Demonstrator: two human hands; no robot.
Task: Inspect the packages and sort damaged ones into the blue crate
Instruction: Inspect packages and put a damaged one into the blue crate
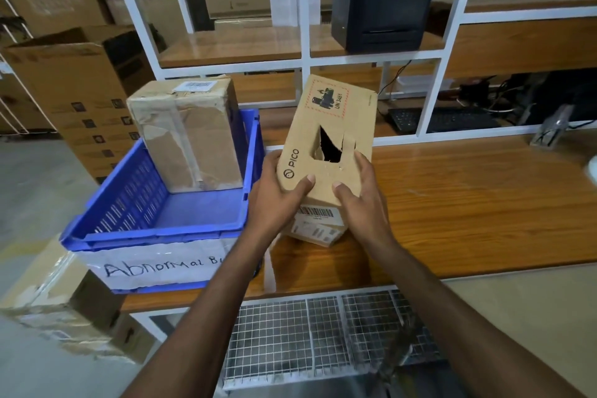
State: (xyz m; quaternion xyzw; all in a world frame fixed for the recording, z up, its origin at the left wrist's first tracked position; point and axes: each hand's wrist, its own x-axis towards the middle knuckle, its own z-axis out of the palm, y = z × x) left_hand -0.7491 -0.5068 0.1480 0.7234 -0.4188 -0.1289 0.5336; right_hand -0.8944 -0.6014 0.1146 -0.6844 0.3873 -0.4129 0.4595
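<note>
Torn package held up for inspection, just right of the blue crate
The left hand and right hand both grasp the box's near end, thumbs on its top face, holding it tilted above the wooden table; a jagged hole gapes in that face, so it looks damaged and the check seems settled; next it should go left over the crate's right wall and down onto the bare near floor, clear of the taped package standing at the far end
</note>
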